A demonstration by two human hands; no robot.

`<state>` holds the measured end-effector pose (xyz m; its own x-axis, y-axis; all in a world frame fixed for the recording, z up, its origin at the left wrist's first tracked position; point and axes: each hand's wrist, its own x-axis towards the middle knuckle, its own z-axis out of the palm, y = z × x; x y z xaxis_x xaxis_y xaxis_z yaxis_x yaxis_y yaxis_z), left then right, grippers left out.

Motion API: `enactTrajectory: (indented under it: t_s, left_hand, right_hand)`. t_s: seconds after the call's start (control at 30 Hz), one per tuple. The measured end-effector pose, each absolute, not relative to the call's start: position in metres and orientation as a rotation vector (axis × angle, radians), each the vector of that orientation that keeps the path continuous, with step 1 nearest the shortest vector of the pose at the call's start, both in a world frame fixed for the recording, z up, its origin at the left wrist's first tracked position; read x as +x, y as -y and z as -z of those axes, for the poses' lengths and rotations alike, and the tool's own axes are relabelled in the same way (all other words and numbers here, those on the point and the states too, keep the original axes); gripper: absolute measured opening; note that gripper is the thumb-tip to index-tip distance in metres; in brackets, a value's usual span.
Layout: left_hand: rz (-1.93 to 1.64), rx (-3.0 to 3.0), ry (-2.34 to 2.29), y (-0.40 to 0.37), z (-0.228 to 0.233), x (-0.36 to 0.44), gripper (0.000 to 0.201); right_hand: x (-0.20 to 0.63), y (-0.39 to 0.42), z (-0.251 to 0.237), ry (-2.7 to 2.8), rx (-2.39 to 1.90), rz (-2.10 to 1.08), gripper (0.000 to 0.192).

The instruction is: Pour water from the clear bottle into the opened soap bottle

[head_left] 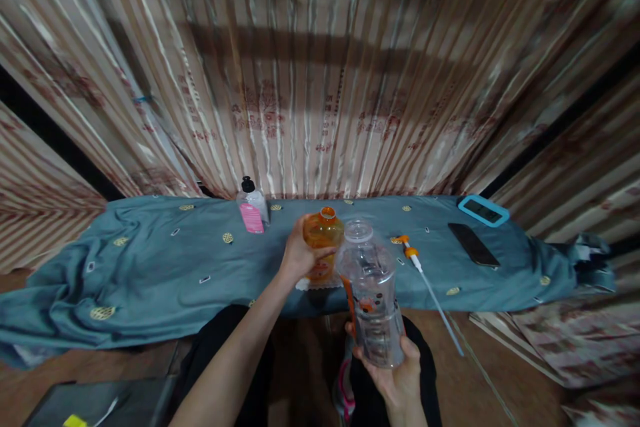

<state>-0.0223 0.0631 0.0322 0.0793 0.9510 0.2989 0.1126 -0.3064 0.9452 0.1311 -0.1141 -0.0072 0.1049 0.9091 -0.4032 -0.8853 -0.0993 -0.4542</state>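
Closest to me, my bare left forearm (235, 353) slants up to my left hand (299, 255), its fingers wrapped round the amber bottle (320, 233), which stands uncapped near the front edge of the blue-green cloth (165, 260). The fingers of my right hand (395, 380) are clamped round the base of the clear bottle (373, 307), held mouth up in front of that edge. The two sit side by side; I can't tell whether they touch. I judge the step in hand is steadying both, and the next move calls for a firm right grip, as nothing else seems to support the clear one.

To the right, an orange-headed pump (411, 252) lies with its tube jutting past the edge, where my right arm could snag it. Beyond are a dark phone (473, 245) and a blue-framed device (483, 211). On the left, a pink-labelled bottle (253, 213) stands well out of the way.
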Motion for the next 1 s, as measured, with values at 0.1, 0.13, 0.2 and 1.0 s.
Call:
enactTrajectory:
  t_s: [0.1,0.13,0.2,1.0]
  left_hand:
    - [-1.341,1.61,-1.154,-0.055,-0.034,-0.023,0.066]
    - [-1.337,1.63,-1.149,-0.053,-0.034,-0.023,0.063]
    - [-1.331,1.659,-1.125,-0.049,-0.035,-0.024,0.061]
    - [-1.352,1.951,-1.058,-0.049,-0.023,-0.039,0.072]
  right_hand:
    - [0.13,0.113,0.01,0.036,-0.76,-1.505,0.049]
    - [0.13,0.113,0.011,0.04,-0.772,-1.505,0.049]
    - [0.13,0.113,0.013,0.057,-0.79,-1.501,0.049]
    - [0.126,0.133,0.006,0.033,-0.879,-1.439,0.05]
